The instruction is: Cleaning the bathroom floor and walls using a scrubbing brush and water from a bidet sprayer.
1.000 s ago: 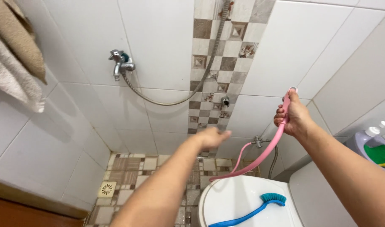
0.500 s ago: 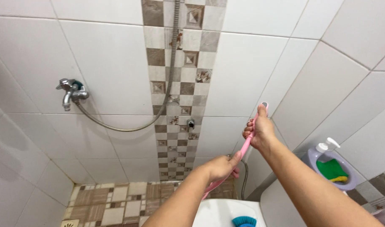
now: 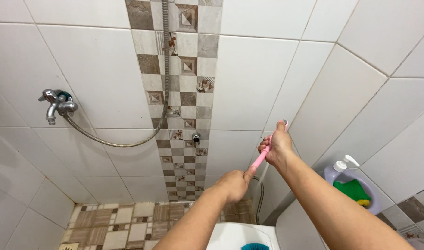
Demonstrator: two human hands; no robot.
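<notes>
white tiled wall (image 3: 277, 69) fills far side. right hand (image 3: 277, 147) grips pink sprayer (image 3: 260, 158) near corner, left hand (image 3: 235, 184) pinches its hose below; lilac pump bottle (image 3: 338, 169) right, toilet lid (image 3: 235, 236) near edge.

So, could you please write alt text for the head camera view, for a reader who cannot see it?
Two bare hands grip a pink hose before a white tiled wall: the right hand holds its upper end, the left hand holds it lower down. A metal tap with a silver hose is on the left.
</notes>
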